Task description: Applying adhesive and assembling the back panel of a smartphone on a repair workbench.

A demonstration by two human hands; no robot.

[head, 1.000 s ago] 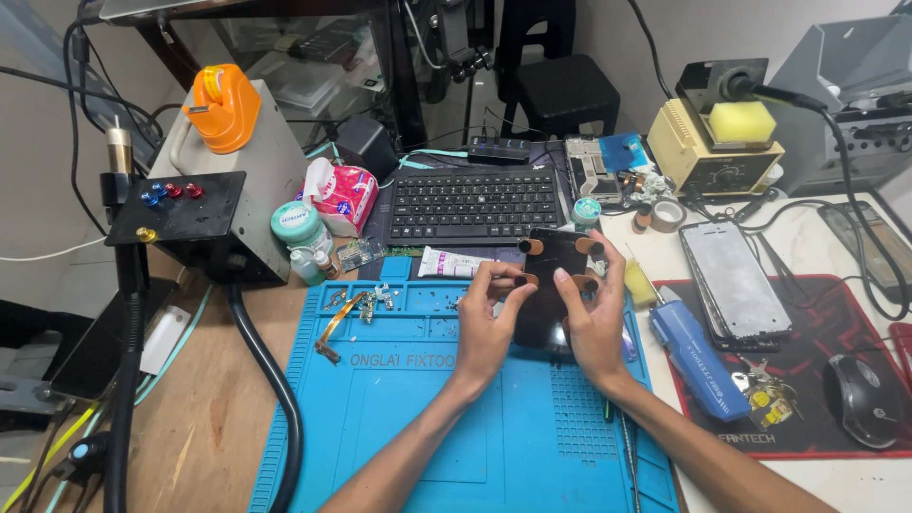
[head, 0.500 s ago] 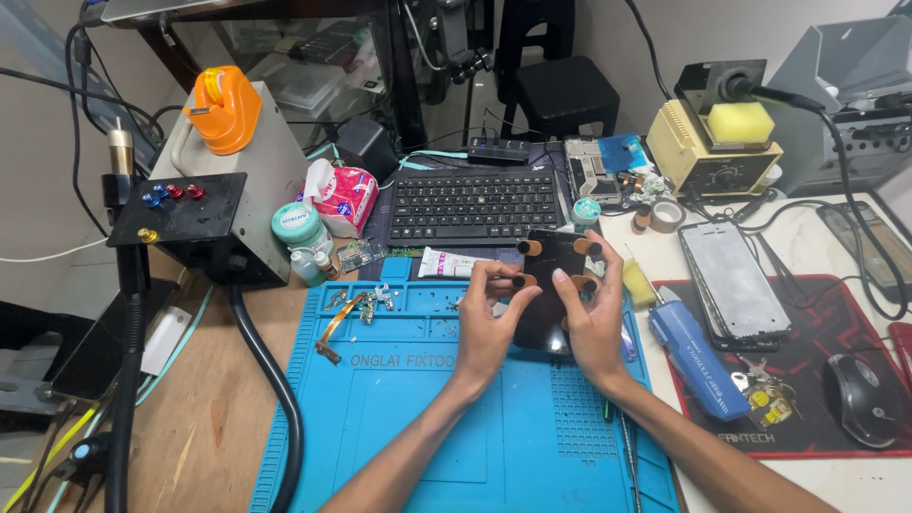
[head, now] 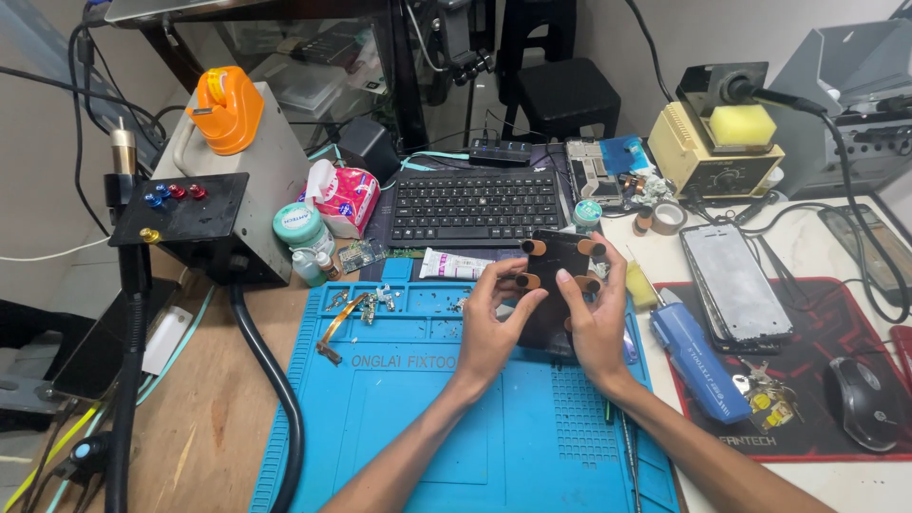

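The black phone (head: pixel 554 285) with orange clamps (head: pixel 535 248) on its edges sits upright over the blue repair mat (head: pixel 427 418) — left hand (head: pixel 487 328) and right hand (head: pixel 594 323) wrapped around its sides. Keyboard (head: pixel 475 204) behind; blue tool (head: pixel 698 361) just right; another phone (head: pixel 736 285) beyond.

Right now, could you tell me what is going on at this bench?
A person holds a dark phone with small brown clamps clipped to its edges, over a blue work mat. The left hand grips its left side, with fingers at a clamp; the right hand supports the right side. Another phone lies face up to the right, beside a blue tool. A black keyboard sits behind.
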